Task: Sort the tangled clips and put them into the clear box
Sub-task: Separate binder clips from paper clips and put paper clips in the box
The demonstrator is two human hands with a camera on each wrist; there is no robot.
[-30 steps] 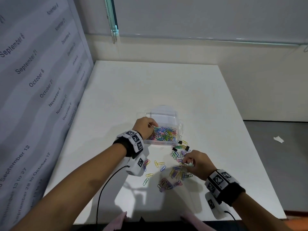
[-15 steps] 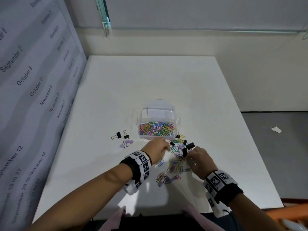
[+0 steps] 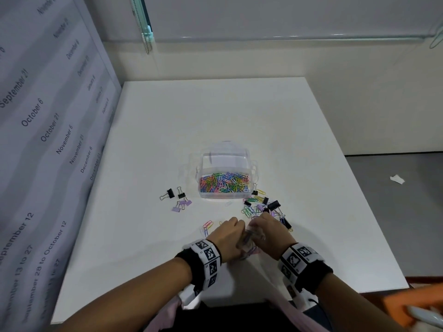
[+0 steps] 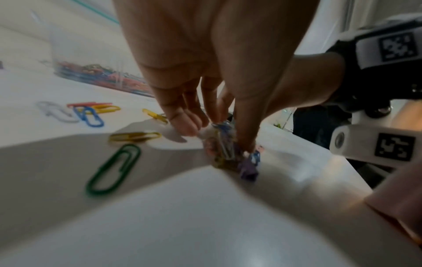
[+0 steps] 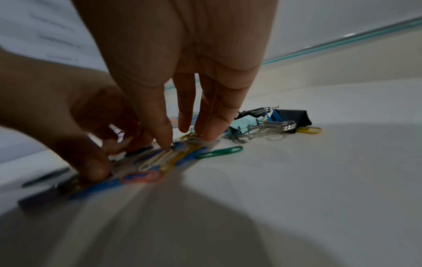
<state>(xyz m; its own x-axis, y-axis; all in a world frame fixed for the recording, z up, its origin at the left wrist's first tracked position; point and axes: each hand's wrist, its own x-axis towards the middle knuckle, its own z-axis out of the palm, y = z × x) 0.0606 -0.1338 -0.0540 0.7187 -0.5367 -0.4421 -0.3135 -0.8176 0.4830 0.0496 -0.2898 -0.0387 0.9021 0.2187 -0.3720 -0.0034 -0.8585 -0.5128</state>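
My left hand (image 3: 227, 238) and right hand (image 3: 268, 232) side by side, fingertips down, pinching together near the desk (image 3: 215, 111) front edge.

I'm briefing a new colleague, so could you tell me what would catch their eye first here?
Mid-table, the clear box is carpeted with bright paper clips. In front of it the left hand and right hand meet over a tangled clump of clips. Left of the box sit small binder clips.

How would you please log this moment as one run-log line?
left hand: pinches clip tangle | right hand: fingers on tangle | clear box: open, paper clips inside | loose pile: on table
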